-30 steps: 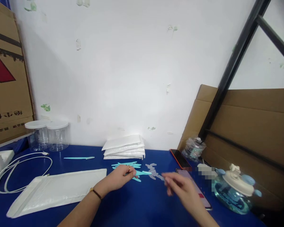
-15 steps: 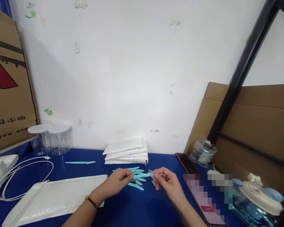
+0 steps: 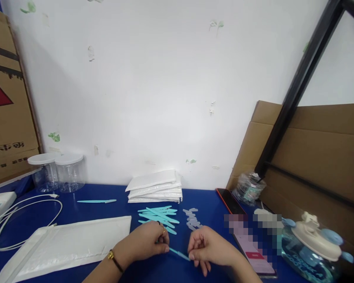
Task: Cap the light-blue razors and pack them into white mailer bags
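A turquoise eyebrow razor spans the gap between my hands, low in front of me. My left hand is closed around one end of it. At the other end, my right hand pinches the tip between thumb and fingers; whether a cap sits there is hidden. Just beyond my left hand lies a loose pile of turquoise eyebrow razors. Several small translucent blade caps lie in a cluster beyond my right hand. A single razor lies apart at the left.
White padded mailers are stacked against the wall, and a larger mailer lies at left. Two lidded clear jars and a white cable are farther left. Phones and a blue water bottle stand or lie at right.
Both hands have come down nearer to me with a razor between them. The pile and the caps, partly covered before, now show more fully. The view has shifted slightly.
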A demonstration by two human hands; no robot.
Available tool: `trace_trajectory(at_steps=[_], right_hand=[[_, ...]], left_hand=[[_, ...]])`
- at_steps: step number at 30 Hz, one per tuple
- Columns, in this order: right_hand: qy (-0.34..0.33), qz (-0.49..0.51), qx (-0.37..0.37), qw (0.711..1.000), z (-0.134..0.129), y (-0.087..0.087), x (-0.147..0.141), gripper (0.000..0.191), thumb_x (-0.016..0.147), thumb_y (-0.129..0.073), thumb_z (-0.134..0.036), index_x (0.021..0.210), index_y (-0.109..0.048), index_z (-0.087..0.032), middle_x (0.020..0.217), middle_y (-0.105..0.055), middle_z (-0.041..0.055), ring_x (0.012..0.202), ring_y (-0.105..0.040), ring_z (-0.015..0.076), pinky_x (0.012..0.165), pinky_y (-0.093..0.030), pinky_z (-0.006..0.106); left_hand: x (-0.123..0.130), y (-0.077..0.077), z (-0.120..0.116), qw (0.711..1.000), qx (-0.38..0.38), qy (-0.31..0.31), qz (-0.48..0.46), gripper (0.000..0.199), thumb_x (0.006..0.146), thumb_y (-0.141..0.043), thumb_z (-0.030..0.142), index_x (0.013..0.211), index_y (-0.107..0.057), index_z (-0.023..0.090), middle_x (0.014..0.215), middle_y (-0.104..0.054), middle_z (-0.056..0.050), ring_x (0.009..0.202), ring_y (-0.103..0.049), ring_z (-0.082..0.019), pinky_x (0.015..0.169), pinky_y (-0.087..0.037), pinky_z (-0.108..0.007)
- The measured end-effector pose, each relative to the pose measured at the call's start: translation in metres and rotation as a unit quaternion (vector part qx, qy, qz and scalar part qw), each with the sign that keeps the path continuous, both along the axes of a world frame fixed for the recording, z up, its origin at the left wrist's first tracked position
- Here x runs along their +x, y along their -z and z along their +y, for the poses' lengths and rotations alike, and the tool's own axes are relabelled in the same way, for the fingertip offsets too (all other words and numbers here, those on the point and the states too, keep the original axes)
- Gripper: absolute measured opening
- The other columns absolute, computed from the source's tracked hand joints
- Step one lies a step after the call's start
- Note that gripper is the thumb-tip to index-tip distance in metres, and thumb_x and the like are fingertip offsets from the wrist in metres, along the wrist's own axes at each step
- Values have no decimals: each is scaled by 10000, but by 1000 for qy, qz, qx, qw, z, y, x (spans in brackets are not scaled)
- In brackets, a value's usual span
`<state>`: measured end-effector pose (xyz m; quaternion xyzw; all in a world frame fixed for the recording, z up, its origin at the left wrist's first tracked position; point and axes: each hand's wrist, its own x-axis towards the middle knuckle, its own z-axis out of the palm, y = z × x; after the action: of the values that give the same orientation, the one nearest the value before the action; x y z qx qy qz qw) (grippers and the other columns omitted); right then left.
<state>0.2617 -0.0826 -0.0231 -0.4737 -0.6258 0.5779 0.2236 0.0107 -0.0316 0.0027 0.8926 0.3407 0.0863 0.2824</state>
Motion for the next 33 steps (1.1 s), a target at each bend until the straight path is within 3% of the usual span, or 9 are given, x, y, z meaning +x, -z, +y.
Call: trace_trajectory(at_steps=[1,3,5,7,10,17,27,33], right_hand=[[18,-33,23,999,1,0,4,295,707,-674,-406,799,-586,-140,587,-616,-7,370,-522,82,346,-343,161],[89,-109,140,980,5,-1,10,200,766,-610,-355,761,-594,-155,613,-599,-3,432,-517,85,398,-358,178],[150,-188,271,932,10,-2,12,143,786,-576,-278,697,-600,-169,674,-593,9,548,-533,105,499,-389,203],[167,-257,330,893,15,-1,11,92,766,-588,-224,687,-610,-183,739,-594,13,636,-541,125,574,-393,219],[161,-313,327,877,18,4,6,42,746,-599,-180,741,-632,-207,789,-592,7,656,-543,130,583,-377,221],[130,-234,286,920,14,10,-2,22,680,-701,-198,684,-680,-205,732,-596,-2,629,-537,119,562,-376,197],[149,-197,257,934,13,13,-13,44,639,-737,-194,639,-692,-194,672,-597,5,596,-528,121,526,-362,203],[152,-195,236,940,14,20,-19,36,656,-719,-193,637,-689,-194,673,-593,4,585,-523,118,519,-362,205]], left_hand=[[-1,2,2,1000,24,-18,1,133,751,-575,320,819,-662,245,787,-613,16,704,-529,-134,586,-346,-203],[-4,7,9,996,71,-58,0,147,750,-576,289,876,-645,258,880,-615,6,788,-552,-154,660,-376,-221],[-6,10,17,990,114,-82,14,165,745,-576,252,900,-632,257,942,-612,-8,862,-557,-178,739,-383,-251],[-6,13,23,986,135,-88,40,160,744,-574,235,894,-627,249,959,-616,-19,886,-559,-196,769,-380,-275],[-3,15,24,985,136,-87,60,112,755,-555,228,839,-628,233,900,-627,-18,852,-563,-190,735,-376,-271],[7,15,16,994,65,-72,43,69,721,-572,225,759,-630,230,781,-621,23,738,-547,-136,612,-344,-212],[17,36,19,998,43,-46,-28,59,741,-568,221,753,-624,205,737,-599,19,664,-513,-114,588,-334,-201],[23,39,19,998,11,-45,-36,58,726,-572,193,752,-623,201,722,-601,23,652,-511,-110,577,-339,-195]])
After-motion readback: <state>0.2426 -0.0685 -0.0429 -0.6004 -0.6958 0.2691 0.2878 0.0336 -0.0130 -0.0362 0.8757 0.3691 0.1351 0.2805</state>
